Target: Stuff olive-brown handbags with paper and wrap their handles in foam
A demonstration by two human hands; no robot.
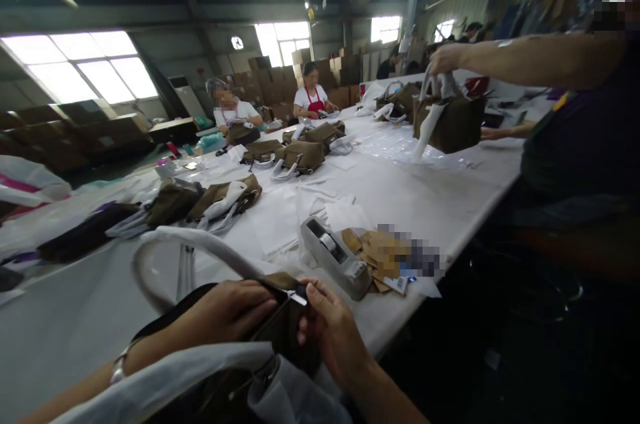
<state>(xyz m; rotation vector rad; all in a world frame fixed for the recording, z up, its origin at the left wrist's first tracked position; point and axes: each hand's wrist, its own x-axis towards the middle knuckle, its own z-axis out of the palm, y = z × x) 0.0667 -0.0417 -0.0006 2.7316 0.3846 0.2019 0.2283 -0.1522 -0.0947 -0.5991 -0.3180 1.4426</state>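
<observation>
Our right grip (334, 329) pinches the olive handbag's (286, 334) zipper end (301, 291); the handbag extends leftward beneath our left hand (243, 307), whose hold is unclear

One long bench (425, 187), white-topped, running away in front of me. Laid directly on it: one pale tape dispenser (345, 271), at my end; beside it, to my right, a loose heap of brown cards (367, 252), partly blurred; white sheets (345, 216), loose, behind the dispenser; one olive bag (206, 200), pale-wrapped handles, to my left; one dark bag (83, 237), farther left; clear plastic sheets (383, 144), farther along.
</observation>
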